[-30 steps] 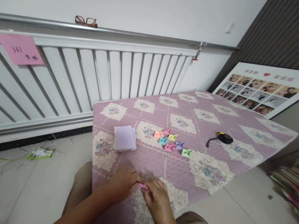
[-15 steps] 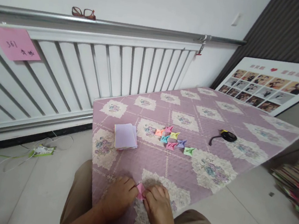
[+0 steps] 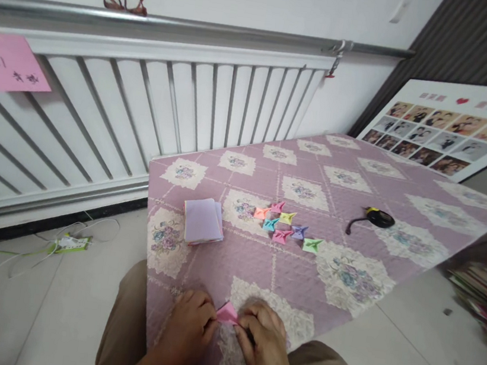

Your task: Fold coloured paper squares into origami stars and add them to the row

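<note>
A small folded pink paper (image 3: 227,313) lies between my hands near the table's front edge, its top coming to a point. The fingers of my left hand (image 3: 193,322) pinch its left corner. On the other side, my right hand (image 3: 263,336) grips the right corner between thumb and fingers. Farther back on the cloth stand several small folded paper pieces (image 3: 282,236) in pink, orange, yellow, blue, purple and green. To their left is a stack of square paper sheets (image 3: 203,221) with a purple one on top.
A black and yellow object with a strap (image 3: 380,218) rests on the right of the patterned tablecloth (image 3: 245,266). Behind the table are a white radiator (image 3: 200,105) and a pipe holding glasses (image 3: 124,3). A photo board (image 3: 448,128) leans at the back right.
The pink paper now shows as a wider triangle, and my hands are slightly farther apart at its corners. The camera view has shifted a little.
</note>
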A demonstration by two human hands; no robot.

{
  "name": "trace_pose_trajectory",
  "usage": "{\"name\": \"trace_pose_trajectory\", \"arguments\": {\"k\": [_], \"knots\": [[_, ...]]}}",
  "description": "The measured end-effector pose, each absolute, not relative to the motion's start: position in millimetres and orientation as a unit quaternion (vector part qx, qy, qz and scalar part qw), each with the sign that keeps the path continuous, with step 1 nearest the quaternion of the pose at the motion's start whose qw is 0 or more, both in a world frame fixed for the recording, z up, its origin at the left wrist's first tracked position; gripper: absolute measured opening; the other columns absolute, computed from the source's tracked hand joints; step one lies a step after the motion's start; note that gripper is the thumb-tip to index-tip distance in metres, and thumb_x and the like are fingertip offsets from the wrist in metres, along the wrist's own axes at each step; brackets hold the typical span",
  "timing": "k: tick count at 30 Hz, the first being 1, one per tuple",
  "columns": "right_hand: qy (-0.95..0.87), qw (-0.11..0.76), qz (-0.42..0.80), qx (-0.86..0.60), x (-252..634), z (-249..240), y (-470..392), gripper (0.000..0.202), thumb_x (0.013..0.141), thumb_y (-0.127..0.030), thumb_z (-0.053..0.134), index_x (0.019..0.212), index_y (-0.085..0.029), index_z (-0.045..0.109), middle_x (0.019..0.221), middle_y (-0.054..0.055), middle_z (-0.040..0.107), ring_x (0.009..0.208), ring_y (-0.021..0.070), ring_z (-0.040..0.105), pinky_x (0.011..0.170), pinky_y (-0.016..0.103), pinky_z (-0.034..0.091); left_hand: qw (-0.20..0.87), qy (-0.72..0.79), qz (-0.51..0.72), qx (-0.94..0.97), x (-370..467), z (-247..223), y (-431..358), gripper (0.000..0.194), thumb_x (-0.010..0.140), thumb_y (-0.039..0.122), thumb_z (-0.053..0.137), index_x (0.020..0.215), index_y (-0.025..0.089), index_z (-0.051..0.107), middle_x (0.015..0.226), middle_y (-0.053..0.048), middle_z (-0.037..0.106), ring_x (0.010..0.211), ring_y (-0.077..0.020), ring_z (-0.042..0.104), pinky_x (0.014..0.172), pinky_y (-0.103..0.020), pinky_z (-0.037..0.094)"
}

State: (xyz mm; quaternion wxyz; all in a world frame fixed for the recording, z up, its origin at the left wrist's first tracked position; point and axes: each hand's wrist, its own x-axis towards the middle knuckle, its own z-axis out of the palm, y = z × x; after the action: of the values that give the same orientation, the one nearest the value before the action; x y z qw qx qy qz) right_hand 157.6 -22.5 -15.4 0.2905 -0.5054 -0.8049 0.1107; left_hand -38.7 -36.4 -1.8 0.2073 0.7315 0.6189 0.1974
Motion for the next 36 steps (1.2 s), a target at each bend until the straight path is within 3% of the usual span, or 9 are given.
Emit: {"name": "trace_pose_trajectory", "arguments": {"k": [9, 36], "knots": [[-0.776, 0.298, 0.112, -0.545, 155, -23, -21, 0.016, 0.088, -0.027, 0.060, 0.072, -0.025, 0.059, 0.089, 0.004, 0.064, 0.091, 0.0259, 0.058, 0.081, 0.041, 0.042, 0.224, 0.641, 0.182, 0.711, -36, -2, -31, 0.008, 0.085, 0.019, 0.061, 0.078, 0.021, 0.065, 0.093, -0.003, 0.063, 0.093, -0.0232, 0.053, 0.087, -0.040, 0.037], [-0.759, 0.282, 0.067, -0.583, 149, -28, -19, 0.020, 0.084, -0.029, 0.063, 0.066, -0.025, 0.055, 0.083, 0.003, 0.061, 0.087, 0.0255, 0.057, 0.079, 0.040, 0.041, 0.208, 0.643, 0.050, 0.735, -36, 14, -15, 0.014, 0.091, 0.023, 0.055, 0.081, 0.018, 0.064, 0.095, -0.005, 0.063, 0.092, -0.0243, 0.055, 0.080, -0.038, 0.038]]}}
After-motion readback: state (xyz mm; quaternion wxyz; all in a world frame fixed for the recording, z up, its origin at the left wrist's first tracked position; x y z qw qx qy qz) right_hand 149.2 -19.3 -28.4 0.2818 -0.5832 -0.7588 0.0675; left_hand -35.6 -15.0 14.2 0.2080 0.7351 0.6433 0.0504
